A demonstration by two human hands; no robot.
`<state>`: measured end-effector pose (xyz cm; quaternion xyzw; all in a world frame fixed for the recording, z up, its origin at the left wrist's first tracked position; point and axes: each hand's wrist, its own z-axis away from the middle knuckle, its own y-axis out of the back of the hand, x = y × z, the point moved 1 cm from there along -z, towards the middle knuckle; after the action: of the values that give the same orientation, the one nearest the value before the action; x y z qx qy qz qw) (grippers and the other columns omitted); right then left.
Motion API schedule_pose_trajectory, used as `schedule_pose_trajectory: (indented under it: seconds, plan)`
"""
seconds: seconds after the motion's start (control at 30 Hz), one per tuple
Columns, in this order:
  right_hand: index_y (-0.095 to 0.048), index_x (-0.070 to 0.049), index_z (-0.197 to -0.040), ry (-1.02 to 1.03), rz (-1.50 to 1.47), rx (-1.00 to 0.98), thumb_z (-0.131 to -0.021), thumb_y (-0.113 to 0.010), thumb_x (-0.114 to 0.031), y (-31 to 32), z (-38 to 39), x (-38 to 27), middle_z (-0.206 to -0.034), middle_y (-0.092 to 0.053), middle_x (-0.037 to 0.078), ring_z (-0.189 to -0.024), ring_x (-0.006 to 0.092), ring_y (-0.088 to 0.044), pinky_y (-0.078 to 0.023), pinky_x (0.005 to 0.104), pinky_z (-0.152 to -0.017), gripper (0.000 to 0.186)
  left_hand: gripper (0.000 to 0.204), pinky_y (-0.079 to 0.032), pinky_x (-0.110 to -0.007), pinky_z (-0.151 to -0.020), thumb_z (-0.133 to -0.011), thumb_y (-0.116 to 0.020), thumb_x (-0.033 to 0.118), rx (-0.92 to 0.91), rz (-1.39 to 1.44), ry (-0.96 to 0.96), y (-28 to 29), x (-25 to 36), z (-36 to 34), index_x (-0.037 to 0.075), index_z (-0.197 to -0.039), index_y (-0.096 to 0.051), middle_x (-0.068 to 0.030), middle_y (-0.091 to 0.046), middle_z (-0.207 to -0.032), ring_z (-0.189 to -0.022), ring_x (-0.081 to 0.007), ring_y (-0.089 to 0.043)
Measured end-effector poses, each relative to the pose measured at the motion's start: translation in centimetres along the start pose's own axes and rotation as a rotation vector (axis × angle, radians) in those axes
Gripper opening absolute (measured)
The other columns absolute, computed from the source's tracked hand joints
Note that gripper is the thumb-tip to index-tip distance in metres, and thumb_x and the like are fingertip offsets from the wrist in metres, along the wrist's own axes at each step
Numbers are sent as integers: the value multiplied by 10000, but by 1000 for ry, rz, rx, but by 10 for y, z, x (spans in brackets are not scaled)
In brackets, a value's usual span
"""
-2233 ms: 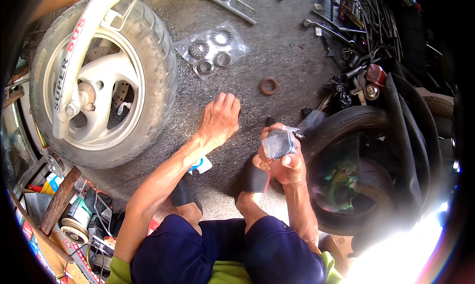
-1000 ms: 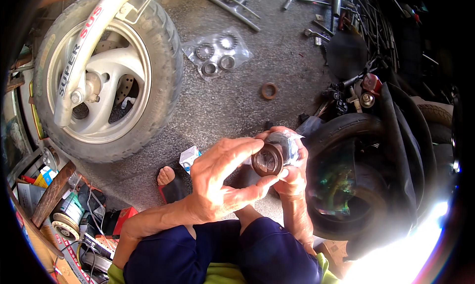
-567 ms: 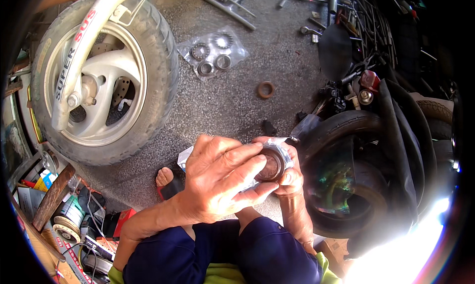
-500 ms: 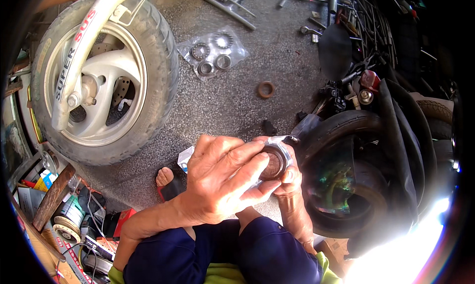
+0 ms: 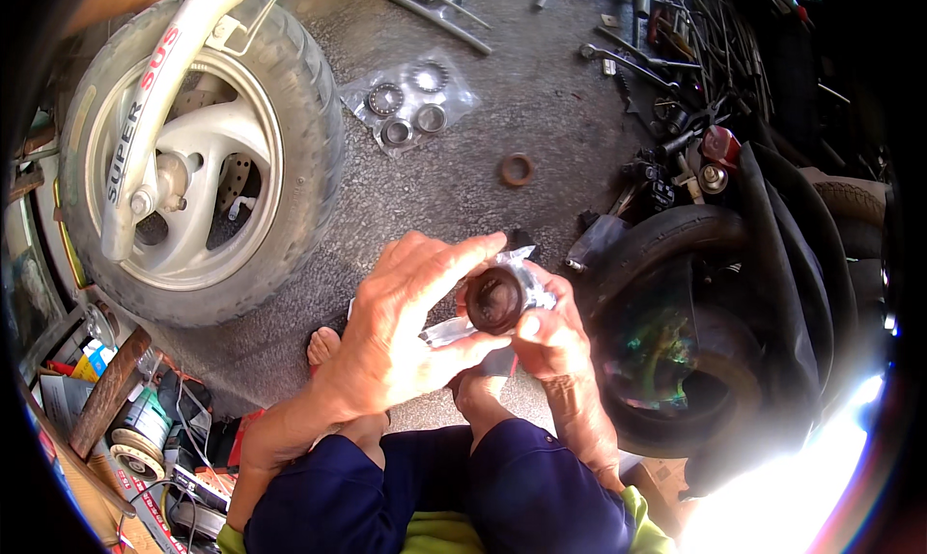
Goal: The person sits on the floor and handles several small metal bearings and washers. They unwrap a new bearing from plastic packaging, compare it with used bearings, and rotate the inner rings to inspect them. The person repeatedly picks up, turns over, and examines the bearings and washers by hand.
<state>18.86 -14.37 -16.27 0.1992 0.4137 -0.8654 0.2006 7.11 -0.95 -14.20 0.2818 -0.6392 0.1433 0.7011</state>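
My right hand (image 5: 552,334) grips a dark brown ring-shaped seal (image 5: 495,300) partly wrapped in crinkled clear plastic (image 5: 526,282). Its thumb presses at the lower right of the wrapping. On the other side, my left hand (image 5: 391,308) is open, with fingers and thumb spread around the seal. Its forefinger tip reaches the plastic's upper edge, and its thumb tip lies just below the seal. A loose flap of plastic (image 5: 446,332) shows between that thumb and fingers. On the floor ahead lies a similar brown ring (image 5: 517,170).
A clear bag of bearing rings (image 5: 406,103) lies farther ahead. At left stands a wheel (image 5: 307,168) on a pale fork leg (image 5: 145,139). Tires (image 5: 666,233) and black rubber (image 5: 787,264) crowd the right, below scattered wrenches (image 5: 632,66). Clutter, including a wire spool (image 5: 143,424), fills the lower left.
My left fingers have come off the seal's face and spread apart. The wrapped seal has moved slightly left and up, still in my right hand.
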Motion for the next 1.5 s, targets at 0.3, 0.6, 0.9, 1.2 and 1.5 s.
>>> schedule_pose_trajectory:
  seconds: [0.3, 0.6, 0.9, 1.2, 1.5]
  plan:
    - [-453, 40, -1320, 3, 201, -32, -618, -841, 33, -12, 8, -21, -1094, -642, 133, -1034, 176, -601, -469, 333, -925, 802, 637, -493, -377, -715, -502, -838, 68, -111, -40, -168, 12, 2, 3, 54, -1109, -643, -68, -596, -967, -826, -249, -579]
    - [-387, 63, -1331, -7, -82, -118, -605, -804, -27, 1, 7, -5, -1182, -579, 183, -1097, 245, -587, -467, 361, -956, 842, 566, -465, -377, -684, -498, -810, 80, -105, -131, -190, 3, 13, -2, 27, -1031, -626, -88, -576, -924, -797, -265, -570]
    - [-490, 28, -1253, -75, -660, -127, -741, -749, -370, 18, 5, 49, -1146, -586, 202, -1049, 311, -589, -498, 408, -903, 698, 613, -383, -383, -767, -601, -807, 288, -268, -295, 5, 0, 18, -7, -1, -1090, -576, -102, -514, -957, -883, -266, -534]
    - [-565, 7, -1161, -140, -586, -99, -781, -704, -412, 7, -6, 45, -1073, -616, 178, -983, 288, -595, -475, 410, -885, 583, 629, -429, -398, -808, -621, -773, 183, -275, -111, 213, 3, -2, 7, 14, -1184, -552, -110, -521, -993, -908, -297, -545]
    - [-532, 27, -1166, -62, 9, 96, -707, -773, -151, -3, -2, 12, -1037, -635, 104, -980, 179, -608, -467, 322, -907, 548, 571, -488, -344, -785, -610, -836, 160, -210, 93, 142, 13, -13, 4, 2, -1118, -630, -116, -606, -989, -886, -242, -612]
